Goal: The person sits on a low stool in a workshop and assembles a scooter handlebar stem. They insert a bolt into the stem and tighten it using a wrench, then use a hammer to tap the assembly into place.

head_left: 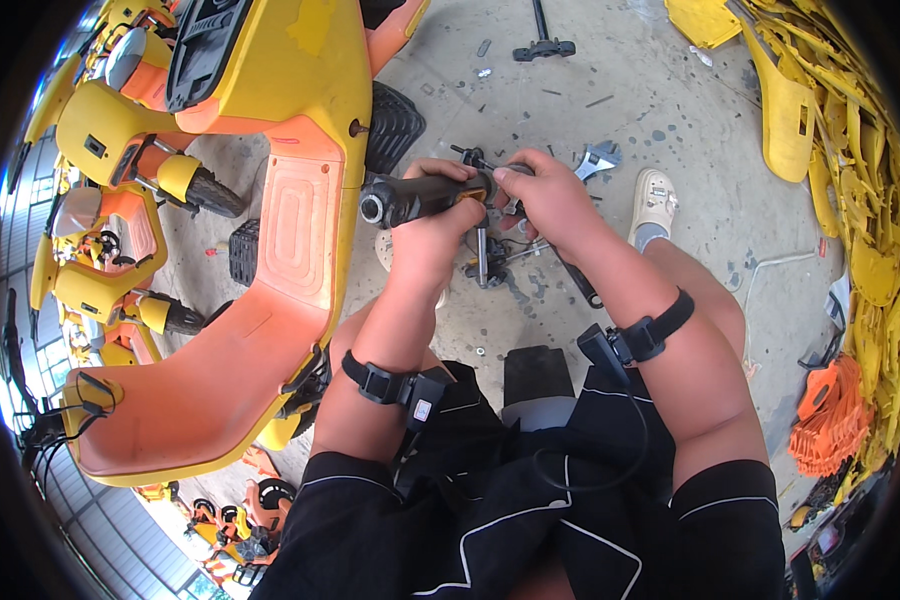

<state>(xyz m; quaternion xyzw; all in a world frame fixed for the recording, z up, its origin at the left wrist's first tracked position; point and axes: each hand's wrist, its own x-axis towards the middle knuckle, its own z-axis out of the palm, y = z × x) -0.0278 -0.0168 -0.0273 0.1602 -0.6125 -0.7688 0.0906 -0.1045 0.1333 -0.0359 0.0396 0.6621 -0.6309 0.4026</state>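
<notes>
Black shirt (400, 530) foremost, hands (553, 195) hold tubular part (420, 199) — scooter (303, 215) left, panels (870, 150) right.

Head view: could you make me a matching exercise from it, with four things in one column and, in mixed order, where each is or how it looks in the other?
Things:
1. Dark tube
2. Wrench
3. Orange parts
4. Scooter body

Places and looks:
A. Piled together at the far right
B. Large, yellow and orange, on the person's left
C. Gripped in the left hand
D. Silver, showing just beyond the right hand

Right pairs: 1-C, 2-D, 3-A, 4-B
</notes>
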